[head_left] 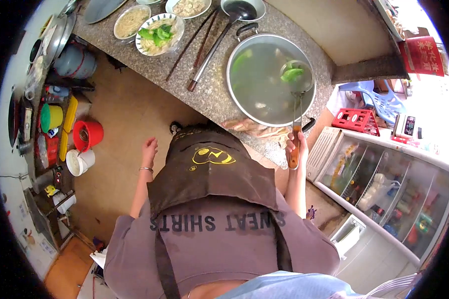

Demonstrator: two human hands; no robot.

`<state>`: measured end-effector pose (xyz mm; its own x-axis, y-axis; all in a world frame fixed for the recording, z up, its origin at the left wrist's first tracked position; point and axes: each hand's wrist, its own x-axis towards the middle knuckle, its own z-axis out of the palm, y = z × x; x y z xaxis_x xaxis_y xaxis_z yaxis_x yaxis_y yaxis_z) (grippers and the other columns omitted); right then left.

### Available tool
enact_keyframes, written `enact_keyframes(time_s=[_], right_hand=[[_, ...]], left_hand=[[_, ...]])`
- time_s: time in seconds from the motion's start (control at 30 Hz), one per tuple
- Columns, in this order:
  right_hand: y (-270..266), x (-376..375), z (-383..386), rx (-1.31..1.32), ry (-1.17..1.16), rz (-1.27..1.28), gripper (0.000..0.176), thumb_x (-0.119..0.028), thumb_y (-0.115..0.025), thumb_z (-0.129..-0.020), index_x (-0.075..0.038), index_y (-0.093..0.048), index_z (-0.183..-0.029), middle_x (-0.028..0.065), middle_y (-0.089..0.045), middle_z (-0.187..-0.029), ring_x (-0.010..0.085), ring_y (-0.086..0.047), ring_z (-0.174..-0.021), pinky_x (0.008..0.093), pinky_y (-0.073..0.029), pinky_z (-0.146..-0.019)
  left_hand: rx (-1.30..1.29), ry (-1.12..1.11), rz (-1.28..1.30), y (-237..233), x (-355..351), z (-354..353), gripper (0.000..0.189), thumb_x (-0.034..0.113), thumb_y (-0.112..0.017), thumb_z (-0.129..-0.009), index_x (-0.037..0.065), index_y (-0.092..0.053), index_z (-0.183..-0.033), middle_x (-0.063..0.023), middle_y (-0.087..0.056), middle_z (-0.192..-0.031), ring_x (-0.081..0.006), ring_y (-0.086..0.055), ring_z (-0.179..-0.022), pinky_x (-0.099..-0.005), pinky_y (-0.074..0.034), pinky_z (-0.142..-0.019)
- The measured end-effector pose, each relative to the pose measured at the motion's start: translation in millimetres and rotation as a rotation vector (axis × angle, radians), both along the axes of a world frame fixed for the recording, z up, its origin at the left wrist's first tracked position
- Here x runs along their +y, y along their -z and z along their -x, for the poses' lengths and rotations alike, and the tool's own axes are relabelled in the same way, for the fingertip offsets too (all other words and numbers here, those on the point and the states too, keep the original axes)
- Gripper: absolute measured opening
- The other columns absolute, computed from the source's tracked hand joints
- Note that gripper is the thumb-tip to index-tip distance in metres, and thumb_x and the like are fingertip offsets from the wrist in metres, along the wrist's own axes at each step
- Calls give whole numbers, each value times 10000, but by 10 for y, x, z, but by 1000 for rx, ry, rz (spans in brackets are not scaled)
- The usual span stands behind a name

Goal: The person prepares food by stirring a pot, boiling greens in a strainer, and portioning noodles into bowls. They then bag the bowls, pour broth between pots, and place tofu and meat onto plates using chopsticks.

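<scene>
My right hand (294, 143) is wrapped around the wooden handle of a strainer (295, 154). The strainer's wire basket dips into cloudy liquid in a large metal pot (229, 82), near its right side. Green leaves (292, 74) lie in the basket, and more green shows blurred at the pot's left. My left hand (149, 151) hangs beside the apron (209, 172), over the floor, with its fingers curled and nothing visible in them. A folded cloth (264, 130) lies at the counter edge below the pot.
On the stone counter (209, 65) are a ladle (212, 52), chopsticks (192, 45), a bowl of noodles with greens (145, 46) and a plain noodle bowl (129, 24). A glass-topped fridge (379, 184) stands at right. Red (96, 133) and white buckets (80, 163) sit at left.
</scene>
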<state>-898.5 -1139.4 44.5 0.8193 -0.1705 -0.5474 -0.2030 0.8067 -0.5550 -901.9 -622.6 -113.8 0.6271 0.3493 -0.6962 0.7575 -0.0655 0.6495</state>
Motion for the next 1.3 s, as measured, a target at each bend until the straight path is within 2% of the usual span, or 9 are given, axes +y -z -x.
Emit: enact_keyframes(time_s=[0.27,0.33,0.67,0.8,1.03,1.13,1.23,1.27,1.3], right_hand=[[-93,111,-140,-264,65,-670,282,-163,-407,-924,-9,-406,-1159,58,-412,-805,72,-403,-510,192,-396,-413],[-58,204,-93,-319,5,-651,297,-168,-402,-927,-21,-398,-1186,62,-410,-807,82,-407,-512,198,-402,-424],[56,663,-255,-59,-100,-184,219,-220,-464,-907,-81,-464,-1076,62,-467,-798,93,-416,-485,205,-387,-384],[-255,1414,-590,68,-11,247,217,-208,-466,-892,-111,-449,-1086,55,-472,-790,89,-410,-477,201,-373,-378],[-717,3090,-1591,-84,-328,604,421,-165,-460,-875,-97,-350,-1276,36,-481,-754,87,-403,-444,207,-324,-375],[-514,3689,-2056,-191,-568,661,588,-110,-474,-862,-102,-224,-1395,15,-490,-698,77,-404,-444,206,-316,-377],[-264,4182,-2363,-268,-678,921,552,-86,-475,-859,-83,-276,-1374,-15,-442,-612,50,-362,-438,199,-295,-391],[114,4198,-2500,-386,-708,1175,544,-84,-475,-855,-71,-290,-1366,-2,-466,-627,51,-390,-464,196,-325,-413],[-27,4358,-2565,-334,-739,1236,562,-76,-474,-838,-54,-281,-1365,122,-466,-940,173,-440,-805,270,-359,-668]], left_hand=[[-27,-23,5,-20,3,-26,270,235,-583,-824,65,-579,-1033,-7,-566,-847,-96,-520,-747,-244,-436,-619],[-49,-43,-3,-15,81,-78,266,235,-584,-822,64,-581,-1026,-10,-567,-847,-97,-518,-743,-246,-437,-617],[-56,-2,40,21,617,-442,292,247,-593,-814,48,-581,-1027,-12,-569,-840,-96,-509,-727,-243,-426,-598],[-78,-13,60,36,1119,-565,306,248,-598,-807,34,-581,-1025,-11,-570,-835,-97,-508,-719,-236,-422,-595],[-73,-30,39,318,2104,-817,293,240,-591,-813,33,-581,-1021,-13,-573,-853,-98,-513,-726,-235,-425,-601],[-96,-71,76,272,2419,-993,290,233,-593,-813,29,-579,-1019,-16,-579,-855,-97,-515,-729,-235,-425,-601],[-121,-30,36,97,2656,-1125,295,229,-599,-810,24,-576,-1021,-19,-584,-853,-96,-516,-723,-233,-425,-599],[-109,-34,16,90,2724,-1135,293,227,-600,-811,22,-574,-1019,-15,-580,-842,-92,-512,-716,-232,-423,-595],[-93,-35,-3,95,2790,-1126,291,225,-601,-811,21,-572,-1017,-11,-577,-831,-89,-509,-708,-231,-420,-591]])
